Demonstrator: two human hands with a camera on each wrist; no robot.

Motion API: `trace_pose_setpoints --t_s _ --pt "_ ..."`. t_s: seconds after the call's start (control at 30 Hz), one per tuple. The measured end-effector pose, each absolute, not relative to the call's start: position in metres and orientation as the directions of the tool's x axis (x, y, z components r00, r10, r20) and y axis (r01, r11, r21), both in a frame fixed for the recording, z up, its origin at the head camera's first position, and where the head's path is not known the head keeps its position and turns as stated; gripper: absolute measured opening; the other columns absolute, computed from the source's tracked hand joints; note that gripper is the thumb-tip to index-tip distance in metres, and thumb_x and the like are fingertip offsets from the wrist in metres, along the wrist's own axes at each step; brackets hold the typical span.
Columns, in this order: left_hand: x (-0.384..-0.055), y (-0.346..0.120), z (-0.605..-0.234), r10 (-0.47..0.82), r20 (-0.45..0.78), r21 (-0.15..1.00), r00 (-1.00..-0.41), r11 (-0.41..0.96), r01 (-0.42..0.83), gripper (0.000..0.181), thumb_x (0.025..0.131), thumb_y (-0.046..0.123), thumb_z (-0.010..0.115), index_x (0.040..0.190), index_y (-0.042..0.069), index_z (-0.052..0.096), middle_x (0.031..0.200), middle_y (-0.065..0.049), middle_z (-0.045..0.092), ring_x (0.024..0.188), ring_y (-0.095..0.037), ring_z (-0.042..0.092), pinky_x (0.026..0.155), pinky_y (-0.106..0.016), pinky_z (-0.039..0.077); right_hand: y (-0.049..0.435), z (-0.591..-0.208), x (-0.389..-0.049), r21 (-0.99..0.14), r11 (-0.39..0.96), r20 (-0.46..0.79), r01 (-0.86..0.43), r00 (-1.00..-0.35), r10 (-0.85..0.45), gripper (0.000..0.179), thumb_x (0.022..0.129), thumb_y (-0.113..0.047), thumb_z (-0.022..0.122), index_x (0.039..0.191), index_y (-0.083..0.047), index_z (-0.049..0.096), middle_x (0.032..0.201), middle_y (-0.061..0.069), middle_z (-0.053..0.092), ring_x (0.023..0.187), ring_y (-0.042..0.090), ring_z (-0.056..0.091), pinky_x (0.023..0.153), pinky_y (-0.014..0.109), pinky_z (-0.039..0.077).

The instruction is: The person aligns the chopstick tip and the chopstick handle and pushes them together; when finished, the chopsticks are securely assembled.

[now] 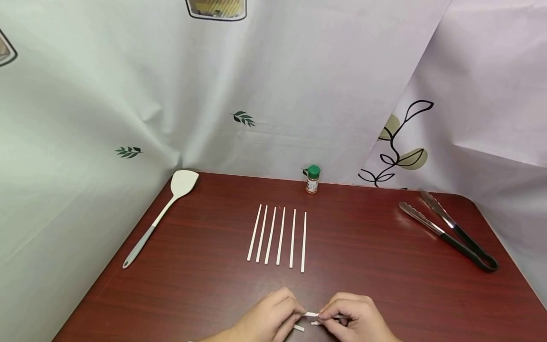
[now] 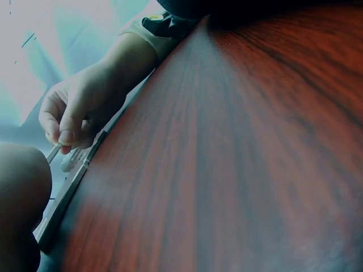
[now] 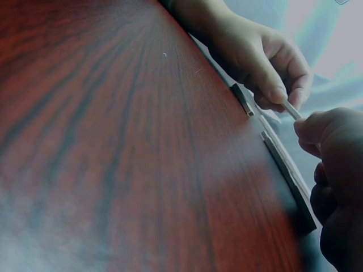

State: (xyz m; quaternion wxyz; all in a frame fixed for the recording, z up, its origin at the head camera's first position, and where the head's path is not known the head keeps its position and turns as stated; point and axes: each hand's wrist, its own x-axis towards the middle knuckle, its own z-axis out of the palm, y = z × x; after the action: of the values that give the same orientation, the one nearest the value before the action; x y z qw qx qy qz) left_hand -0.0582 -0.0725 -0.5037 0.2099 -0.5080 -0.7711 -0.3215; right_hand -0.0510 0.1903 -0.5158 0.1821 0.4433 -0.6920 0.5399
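Low in the head view, my left hand [image 1: 275,316] and right hand [image 1: 354,313] pinch a thin white stick [image 1: 311,314] between them, its short middle stretch showing in the gap. Under the hands, on the table, lie two separate stick pieces: a left piece [image 1: 299,328] partly behind the left fingers, and a right piece [image 1: 315,323] with an uneven end, mostly covered by the right hand. The right wrist view shows thumb and fingers of the left hand [image 3: 258,62] gripping the held stick [image 3: 292,110] just above the table.
Several white sticks [image 1: 280,237] lie side by side mid-table. A white spatula [image 1: 164,211] rests at the left edge, a green-capped spice jar [image 1: 313,180] stands by the back cloth [image 1: 273,142], and metal tongs [image 1: 453,232] with black handles lie at the right.
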Motion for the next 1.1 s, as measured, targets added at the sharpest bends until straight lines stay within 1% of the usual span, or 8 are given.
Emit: trace_pose_setpoints --t_s 0.2,0.43,0.73,0.93,1.0,1.1 --pt "-0.0586 -0.0719 -0.5042 0.649 0.656 0.273 -0.386 0.273 0.923 0.013 0.11 0.016 0.056 0.109 0.014 0.069 0.104 0.008 0.061 0.091 0.0 0.06 0.09 -0.011 0.047 0.1879 -0.5132 -0.0509 -0.577 0.004 0.739 -0.817 -0.524 -0.423 0.051 0.059 0.027 0.081 0.095 -0.01 0.077 0.089 0.003 0.075 0.071 0.004 0.065 0.056 0.006 0.046" --pt "-0.0581 -0.0712 -0.504 0.651 0.654 0.276 -0.385 0.268 0.923 0.014 0.11 0.016 0.055 0.109 0.014 0.069 0.102 0.007 0.061 0.091 -0.001 0.06 0.09 -0.01 0.047 0.1858 -0.5084 -0.0497 -0.578 -0.005 0.742 -0.816 -0.522 -0.42 0.051 0.057 0.028 0.08 0.093 -0.008 0.077 0.087 0.004 0.074 0.07 0.005 0.066 0.056 0.006 0.046" --pt "-0.0574 -0.0707 -0.5039 0.646 0.659 0.281 -0.385 0.264 0.923 0.014 0.11 0.015 0.056 0.109 0.014 0.07 0.101 0.007 0.061 0.09 -0.001 0.06 0.089 -0.009 0.046 0.1862 -0.5142 -0.0501 -0.588 -0.04 0.742 -0.808 -0.52 -0.423 0.046 0.063 0.026 0.081 0.095 -0.007 0.078 0.089 0.005 0.076 0.073 0.005 0.068 0.058 0.008 0.048" --pt "-0.0565 -0.0699 -0.5058 0.65 0.659 0.264 -0.378 0.271 0.926 0.01 0.108 0.014 0.06 0.11 0.015 0.07 0.101 0.008 0.062 0.091 -0.001 0.061 0.089 -0.01 0.046 0.1854 -0.5114 -0.0512 -0.568 -0.073 0.759 -0.82 -0.487 -0.433 0.039 0.067 0.023 0.082 0.094 -0.005 0.077 0.087 0.008 0.075 0.073 0.009 0.07 0.06 0.009 0.05" --pt "-0.0564 -0.0697 -0.5057 0.655 0.657 0.259 -0.373 0.269 0.928 0.01 0.108 0.014 0.059 0.111 0.014 0.069 0.102 0.008 0.062 0.091 -0.001 0.061 0.09 -0.01 0.046 0.1856 -0.5108 -0.0514 -0.565 -0.086 0.762 -0.82 -0.479 -0.436 0.037 0.069 0.023 0.082 0.094 -0.004 0.077 0.087 0.009 0.075 0.073 0.01 0.071 0.06 0.01 0.051" --pt "-0.0577 -0.0694 -0.5053 0.659 0.66 0.247 -0.359 0.261 0.933 0.014 0.109 0.014 0.057 0.112 0.014 0.07 0.102 0.007 0.062 0.091 -0.001 0.061 0.09 -0.01 0.046 0.1855 -0.51 -0.0516 -0.573 -0.081 0.758 -0.816 -0.489 -0.432 0.035 0.07 0.022 0.082 0.093 -0.004 0.077 0.087 0.009 0.075 0.072 0.01 0.07 0.059 0.009 0.05"
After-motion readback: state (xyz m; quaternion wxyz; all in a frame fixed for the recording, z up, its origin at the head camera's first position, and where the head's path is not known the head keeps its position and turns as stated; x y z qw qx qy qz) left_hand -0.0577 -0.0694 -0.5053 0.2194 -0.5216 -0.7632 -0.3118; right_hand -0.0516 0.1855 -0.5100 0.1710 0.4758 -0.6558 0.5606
